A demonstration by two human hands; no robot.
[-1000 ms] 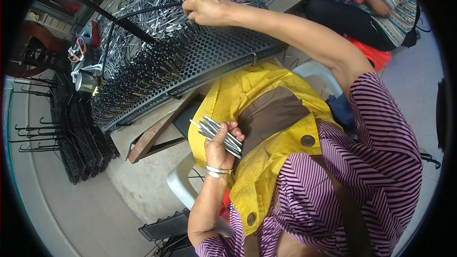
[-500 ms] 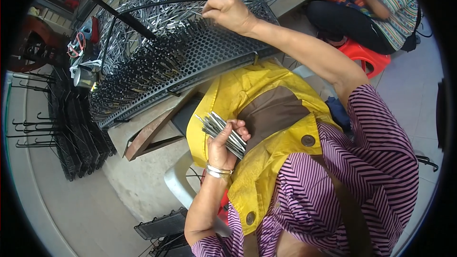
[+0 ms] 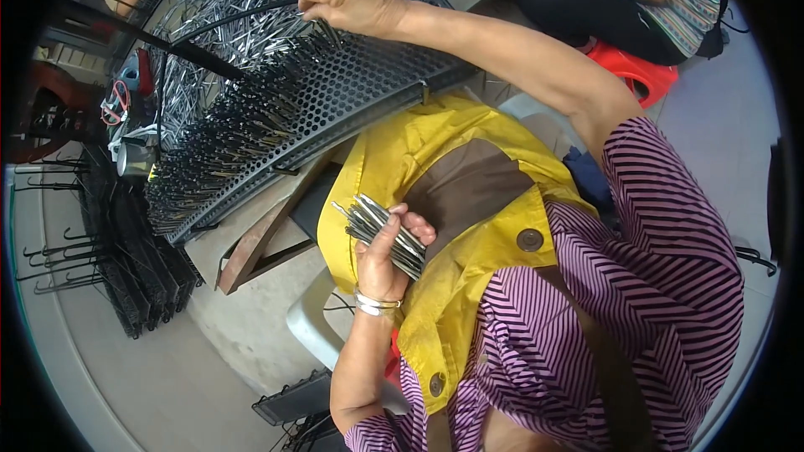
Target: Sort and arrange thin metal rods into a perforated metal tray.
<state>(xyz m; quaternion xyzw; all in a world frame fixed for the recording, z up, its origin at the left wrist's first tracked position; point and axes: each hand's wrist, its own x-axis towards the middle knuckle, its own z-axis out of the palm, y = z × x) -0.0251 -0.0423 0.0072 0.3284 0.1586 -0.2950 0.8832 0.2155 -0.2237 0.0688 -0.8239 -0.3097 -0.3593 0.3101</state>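
Note:
Low in front of my yellow apron [image 3: 377, 151], my left hand [image 3: 387, 258] is closed round a bundle of thin grey metal rods [image 3: 373, 226] that fan out past the thumb. Up at the far side of the perforated black rack [image 3: 356, 88], my right hand [image 3: 347, 2] has its fingers pinched together just above the holes. Whatever lies between those fingertips is hidden. Upright dark rods [image 3: 243, 121] crowd the left part of the rack, and bare holes show on its right part.
A large heap of loose metal rods [image 3: 251, 0] covers the table behind the rack. A black bar [image 3: 205, 59] slants over the rack's left part. Black hooked racks [image 3: 138, 259] stand at the left. A metal cup [image 3: 134, 157] and scissors [image 3: 115, 105] lie near the rack. Another person [image 3: 620, 17] sits at the far right.
My right hand has shifted left and away from me along the rack. The left hand keeps its bundle in nearly the same place. The whole view has shifted slightly.

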